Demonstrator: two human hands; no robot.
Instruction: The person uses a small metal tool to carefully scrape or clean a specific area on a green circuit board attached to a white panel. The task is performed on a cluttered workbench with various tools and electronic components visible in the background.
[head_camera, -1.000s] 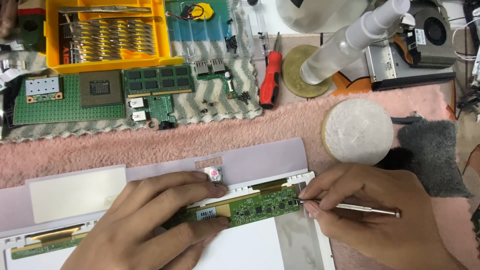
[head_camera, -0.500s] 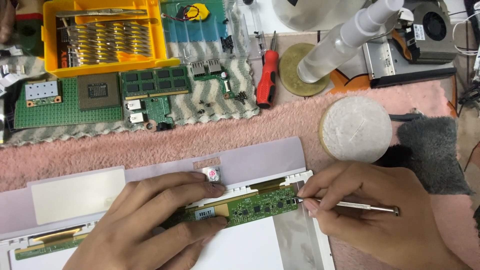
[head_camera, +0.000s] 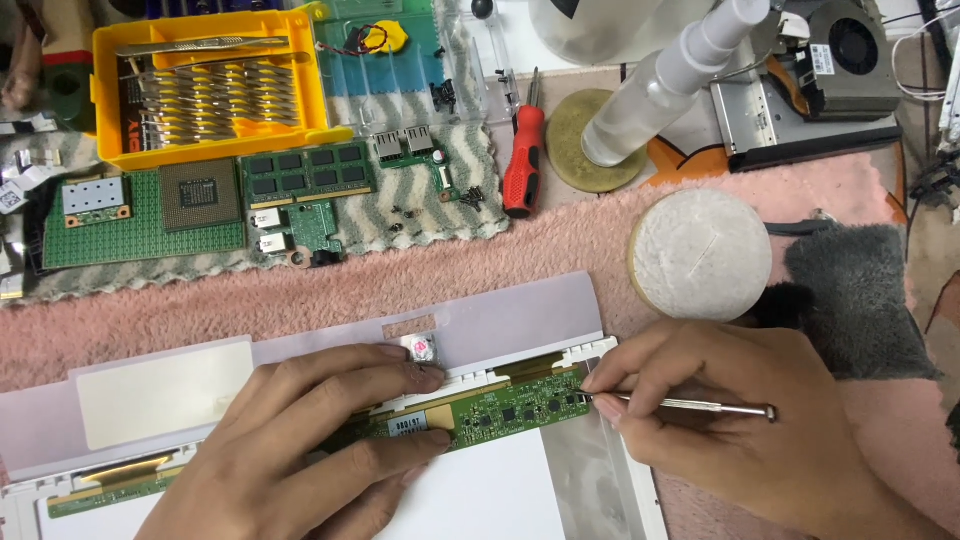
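While the narrow green circuit strip (head_camera: 480, 418) lies along the white panel's (head_camera: 480, 500) top edge, both hands bear on it.

Left hand (head_camera: 310, 450) presses flat, fingers spread, grasping nothing; right hand (head_camera: 730, 420) pinches a thin metal probe (head_camera: 690, 405), tip touching the strip's 3 o'clock end. Fuzzy pink mat (head_camera: 300, 300) underneath; round white pad (head_camera: 700, 255) at 1 o'clock.

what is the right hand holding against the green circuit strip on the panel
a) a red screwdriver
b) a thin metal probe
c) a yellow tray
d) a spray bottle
b: the right hand pinches a thin metal probe with its tip at the end of the green circuit strip; the red screwdriver lies untouched further up the table.
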